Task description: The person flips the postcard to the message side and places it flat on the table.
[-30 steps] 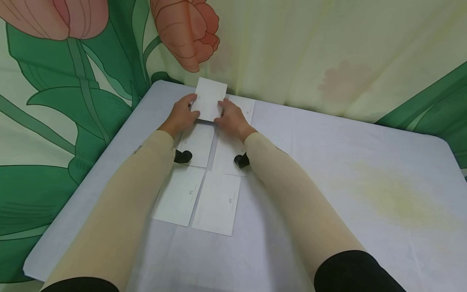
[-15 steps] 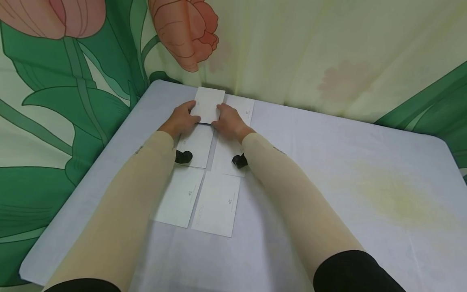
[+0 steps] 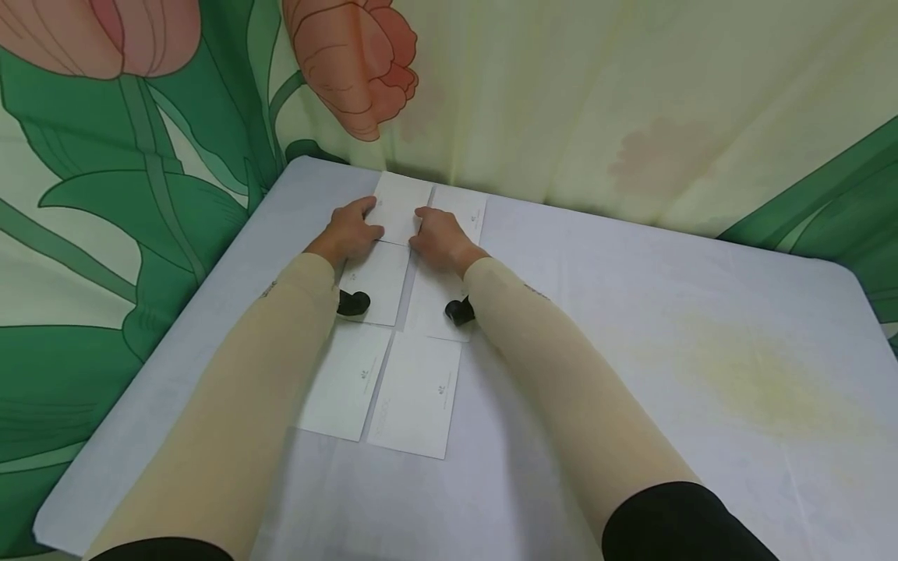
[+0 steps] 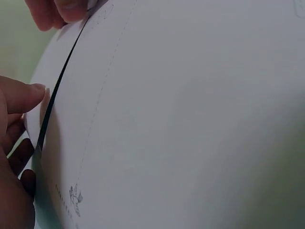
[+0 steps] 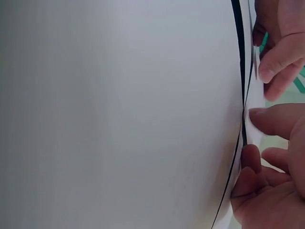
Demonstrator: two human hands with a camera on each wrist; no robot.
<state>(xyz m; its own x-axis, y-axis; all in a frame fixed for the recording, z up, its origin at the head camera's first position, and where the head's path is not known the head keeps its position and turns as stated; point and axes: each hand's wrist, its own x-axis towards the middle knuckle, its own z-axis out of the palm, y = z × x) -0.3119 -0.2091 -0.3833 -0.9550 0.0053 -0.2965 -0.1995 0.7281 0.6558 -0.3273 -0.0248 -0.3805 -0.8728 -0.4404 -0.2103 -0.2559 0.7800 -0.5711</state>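
In the head view a white postcard (image 3: 398, 204) lies flat at the far left end of the table. My left hand (image 3: 349, 231) holds its left edge, thumb toward the near corner. On the opposite edge, my right hand (image 3: 443, 240) has its thumb and curled fingers. Just below is another postcard (image 3: 379, 282), and one more postcard (image 3: 463, 206) sits to the right, partly behind the right hand. A postcard (image 4: 143, 119) with a dotted line and a small printed bird-like motif fills the left wrist view. The right wrist view shows fingers of both hands along the card edges.
Nearer me, two postcards lie side by side, a left postcard (image 3: 344, 382) and a right postcard (image 3: 417, 397). The right forearm partly covers another postcard (image 3: 436, 308). A white cloth covers the table (image 3: 631, 335). Behind it hangs a floral curtain (image 3: 547, 93).
Both hands have lowered the postcard from above the table and brought it slightly toward me, so it now lies flat in line above the left column. The other cards stay in place.
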